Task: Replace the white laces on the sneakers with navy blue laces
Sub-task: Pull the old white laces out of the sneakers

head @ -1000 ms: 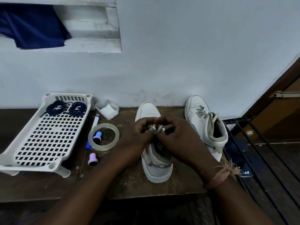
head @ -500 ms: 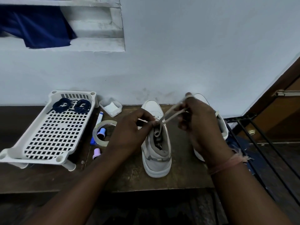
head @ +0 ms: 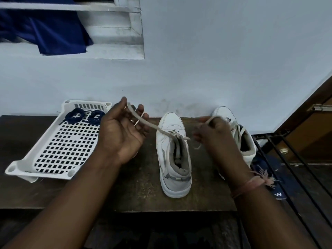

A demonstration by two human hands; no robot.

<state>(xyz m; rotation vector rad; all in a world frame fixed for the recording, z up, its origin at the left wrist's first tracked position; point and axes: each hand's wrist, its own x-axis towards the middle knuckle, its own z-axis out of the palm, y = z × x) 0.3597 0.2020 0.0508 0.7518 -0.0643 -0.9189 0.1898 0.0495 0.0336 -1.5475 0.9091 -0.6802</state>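
A white sneaker stands in the middle of the wooden table, toe toward the wall. Its white lace is loosened at the top eyelets. My left hand holds one end of the lace up and to the left of the shoe. My right hand pinches the other end just right of the shoe. A second white sneaker, still laced, stands behind my right hand. Two coiled navy blue laces lie at the far end of a white perforated tray.
A pale wall runs along the table's far edge. A black metal rack stands right of the table, with a dark blue slipper under it. Blue cloth hangs from a window ledge at the upper left.
My hands have drawn apart. The left hand has pulled its lace end up and leftward, covering the tape roll and markers; the right hand has come down beside the shoe.
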